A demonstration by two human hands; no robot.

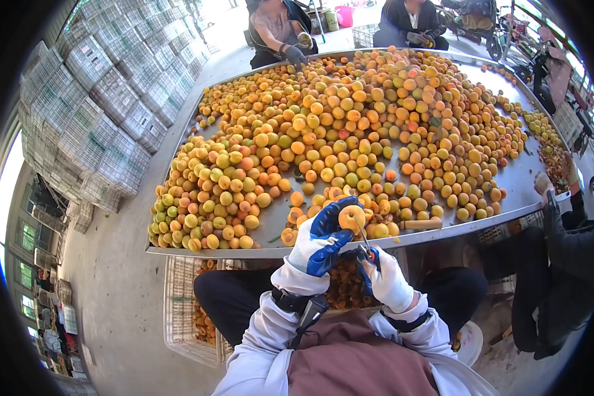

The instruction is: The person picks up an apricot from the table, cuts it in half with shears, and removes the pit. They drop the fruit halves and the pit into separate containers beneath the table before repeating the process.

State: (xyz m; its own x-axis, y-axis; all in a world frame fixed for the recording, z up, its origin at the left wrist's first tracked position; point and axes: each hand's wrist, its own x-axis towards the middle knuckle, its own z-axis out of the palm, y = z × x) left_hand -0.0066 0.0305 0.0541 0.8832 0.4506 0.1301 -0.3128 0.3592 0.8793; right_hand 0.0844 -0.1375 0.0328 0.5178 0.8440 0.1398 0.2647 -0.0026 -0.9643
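Observation:
My left hand (322, 239), in a white and blue glove, holds up a yellow-orange apricot (352, 218) over the near edge of the metal table (274, 252). Close by on the right, my right hand (384, 276), gloved the same way, is closed around a small knife (363, 235). Its thin blade points up and its tip meets the lower side of the fruit. Behind both hands lie loose apricots (379, 230) and some cut pieces. A wooden stick-like piece (421, 224) rests on the table to their right.
Many apricots (343, 105) cover the table. Two people (278, 33) (412, 26) sit at the far side, and another person's arm (553, 198) is at the right. Crates (89, 125) are stacked at the left. Below the table edge stands a crate (181, 310) with pieces inside.

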